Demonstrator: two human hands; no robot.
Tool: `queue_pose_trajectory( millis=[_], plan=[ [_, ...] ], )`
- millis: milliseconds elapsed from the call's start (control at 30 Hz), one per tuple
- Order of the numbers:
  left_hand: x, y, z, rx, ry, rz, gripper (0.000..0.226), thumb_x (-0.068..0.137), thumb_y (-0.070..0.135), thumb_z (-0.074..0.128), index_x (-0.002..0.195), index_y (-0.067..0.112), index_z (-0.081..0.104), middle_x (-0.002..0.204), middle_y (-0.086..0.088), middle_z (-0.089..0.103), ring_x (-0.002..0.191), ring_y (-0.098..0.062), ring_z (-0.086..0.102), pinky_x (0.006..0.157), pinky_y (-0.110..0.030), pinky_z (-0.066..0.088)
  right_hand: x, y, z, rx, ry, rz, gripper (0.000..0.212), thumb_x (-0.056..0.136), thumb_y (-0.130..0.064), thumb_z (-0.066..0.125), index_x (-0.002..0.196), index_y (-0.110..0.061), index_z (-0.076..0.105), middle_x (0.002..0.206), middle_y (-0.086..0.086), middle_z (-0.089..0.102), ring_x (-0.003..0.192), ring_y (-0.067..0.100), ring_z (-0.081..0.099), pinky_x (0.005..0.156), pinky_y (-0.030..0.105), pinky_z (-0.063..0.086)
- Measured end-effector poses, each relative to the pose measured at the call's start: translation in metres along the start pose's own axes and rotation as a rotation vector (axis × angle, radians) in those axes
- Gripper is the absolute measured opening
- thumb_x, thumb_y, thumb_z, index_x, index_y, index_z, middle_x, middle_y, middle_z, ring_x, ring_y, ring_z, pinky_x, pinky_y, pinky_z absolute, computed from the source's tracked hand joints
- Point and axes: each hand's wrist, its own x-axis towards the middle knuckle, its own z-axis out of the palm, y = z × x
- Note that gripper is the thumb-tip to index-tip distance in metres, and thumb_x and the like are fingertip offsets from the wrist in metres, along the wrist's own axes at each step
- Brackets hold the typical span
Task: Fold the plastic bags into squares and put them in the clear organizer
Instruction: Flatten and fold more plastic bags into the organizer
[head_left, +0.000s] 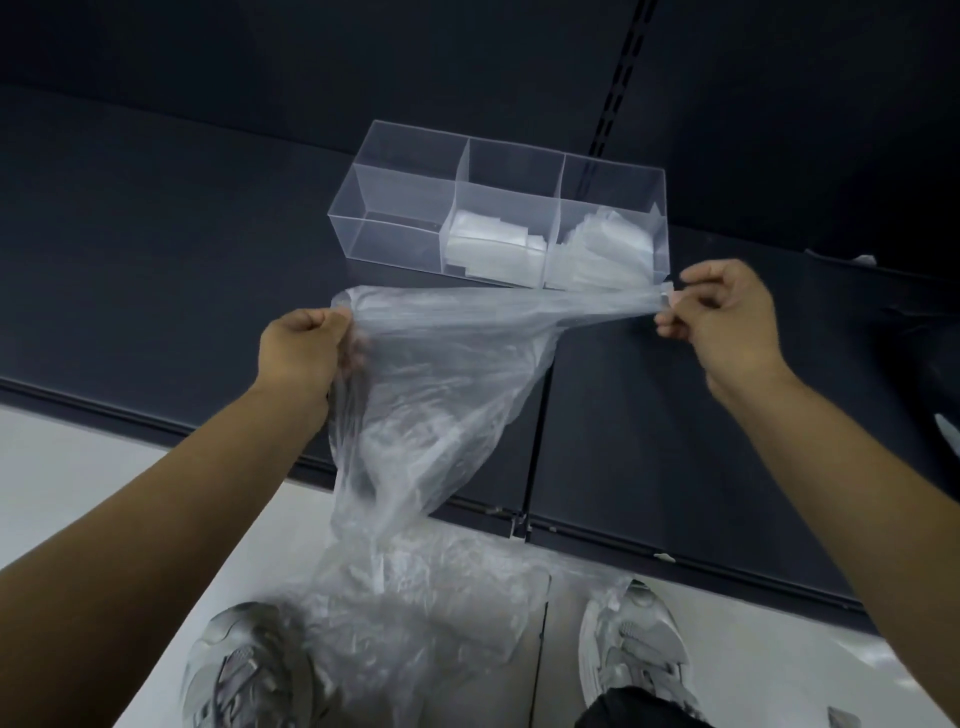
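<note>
A thin clear plastic bag hangs stretched between my hands above the shelf's front edge. My left hand grips its left top corner in a fist. My right hand pinches the bunched right corner between thumb and fingers. The bag's lower end drapes down toward the floor. Behind it stands the clear organizer with three compartments. Folded bags lie in the middle compartment, and more folded bags fill the right one. The left compartment holds nothing.
The organizer sits on a dark shelf with a dark back panel. A heap of crumpled clear bags lies on the pale floor between my grey shoes. A scrap of plastic lies at the shelf's right.
</note>
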Motion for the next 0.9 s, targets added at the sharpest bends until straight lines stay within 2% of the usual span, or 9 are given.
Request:
queue_pose_trajectory(
  millis=[100,167,233,300,400,567,633,767,900],
  plan=[
    [0.002,0.003,-0.003,-0.003,-0.033,-0.024,0.027,0.093,0.033,0.060,0.080,0.010,0.063,0.069,-0.003,0.064,0.063,-0.018,0.059,0.052,-0.022,0.050,-0.007,0.004,-0.001,-0.209,0.115,-0.122,0.029,0.090,-0.014,0.063,0.113,-0.022,0.049,0.117,0.001,0.049,0.087,0.000,0.057,0.073,0.008,0.047],
    [-0.006,-0.003,-0.015,0.062,-0.061,-0.026,0.036,0.093,0.040,0.058,0.089,0.005,0.065,0.074,-0.012,0.066,0.062,-0.017,0.061,0.057,-0.025,0.055,-0.026,0.005,0.003,-0.261,0.094,-0.209,0.025,0.090,-0.018,0.063,0.112,-0.023,0.052,0.121,0.003,0.048,0.088,-0.007,0.054,0.075,0.003,0.043],
    [-0.021,-0.015,-0.033,0.090,-0.058,-0.010,0.035,0.093,0.038,0.058,0.082,0.005,0.063,0.082,-0.017,0.068,0.072,-0.022,0.064,0.072,-0.036,0.058,-0.053,0.006,0.014,-0.266,-0.029,-0.249,0.014,0.090,-0.016,0.063,0.099,-0.026,0.059,0.112,0.005,0.057,0.082,-0.008,0.056,0.073,0.002,0.041],
    [-0.043,-0.028,-0.054,0.093,-0.029,0.000,0.028,0.092,0.033,0.061,0.077,0.010,0.063,0.080,-0.011,0.069,0.073,-0.021,0.065,0.069,-0.035,0.056,-0.082,0.008,0.030,-0.268,-0.270,-0.204,0.017,0.090,-0.012,0.062,0.091,-0.030,0.064,0.097,0.000,0.065,0.078,0.002,0.062,0.073,0.009,0.045],
    [-0.076,-0.046,-0.076,0.135,-0.020,-0.029,0.019,0.089,0.027,0.065,0.082,0.009,0.066,0.076,-0.010,0.071,0.067,-0.022,0.064,0.063,-0.032,0.054,-0.117,0.011,0.058,-0.198,-0.599,0.022,0.018,0.092,-0.011,0.060,0.107,-0.018,0.068,0.090,-0.001,0.069,0.069,0.007,0.067,0.063,0.017,0.052],
    [-0.099,-0.052,-0.074,0.028,-0.208,-0.216,0.018,0.088,0.020,0.066,0.089,0.002,0.070,0.079,-0.018,0.071,0.071,-0.028,0.067,0.061,-0.028,0.059,-0.122,0.007,0.086,-0.192,-0.593,0.067,0.052,0.085,-0.023,0.071,0.131,-0.028,0.048,0.116,-0.011,0.052,0.067,0.009,0.054,0.067,0.021,0.049],
    [-0.098,-0.049,-0.070,-0.014,-0.241,-0.249,0.018,0.089,0.017,0.064,0.091,0.000,0.070,0.081,-0.018,0.072,0.073,-0.028,0.067,0.058,-0.024,0.057,-0.116,0.001,0.092,-0.200,-0.592,0.036,0.055,0.080,-0.027,0.075,0.129,-0.030,0.050,0.117,-0.008,0.049,0.069,0.008,0.049,0.070,0.017,0.046],
    [-0.091,-0.040,-0.066,-0.084,-0.254,-0.237,0.019,0.093,0.014,0.059,0.095,-0.003,0.069,0.090,-0.021,0.072,0.076,-0.027,0.067,0.065,-0.028,0.058,-0.109,-0.011,0.098,-0.118,-0.658,-0.062,0.033,0.077,-0.022,0.079,0.105,-0.031,0.066,0.107,-0.003,0.047,0.069,0.003,0.045,0.072,0.009,0.043],
    [-0.094,-0.032,-0.055,-0.110,-0.353,-0.198,0.028,0.093,0.018,0.059,0.104,-0.007,0.063,0.096,-0.021,0.070,0.075,-0.019,0.068,0.063,-0.024,0.057,-0.112,-0.016,0.107,-0.067,-0.776,-0.111,0.029,0.075,-0.022,0.080,0.101,-0.026,0.067,0.093,-0.014,0.050,0.067,0.003,0.049,0.070,0.014,0.046]
  ],
)
